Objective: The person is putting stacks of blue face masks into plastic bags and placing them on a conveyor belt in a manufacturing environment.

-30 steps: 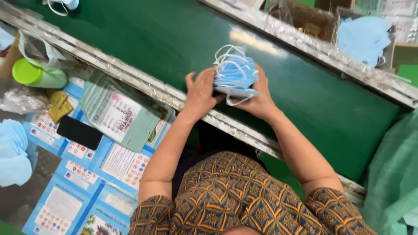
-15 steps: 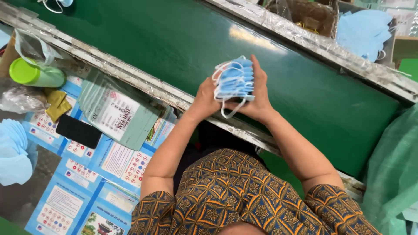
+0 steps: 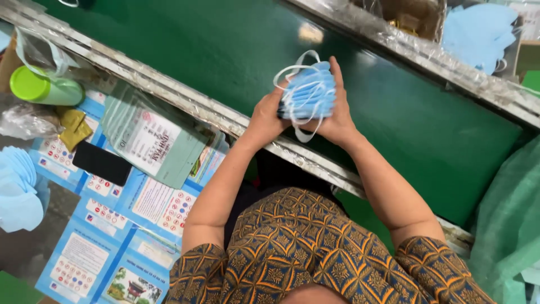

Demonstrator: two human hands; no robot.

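A green conveyor belt [image 3: 185,50] runs diagonally across the frame, from the upper left down to the right, edged by a metal rail [image 3: 169,95] wrapped in clear film. To the lower left, your bench [image 3: 79,208] is covered with blue printed sheets [image 3: 163,205], with a pale green packet [image 3: 149,141] lying on top of them. At the far left edge sits a pile of blue masks [image 3: 17,188]; another blue pile [image 3: 478,31] shows at the upper right beyond the belt. A black phone [image 3: 101,163] lies on the sheets, and a lime-capped bottle [image 3: 42,89] rests near the rail. At upper centre, above the belt, you hold a stack of blue face masks [image 3: 309,95] with white ear loops, pressed between both palms: your left hand [image 3: 269,115] grips its left side, your right hand [image 3: 337,115] its right side.
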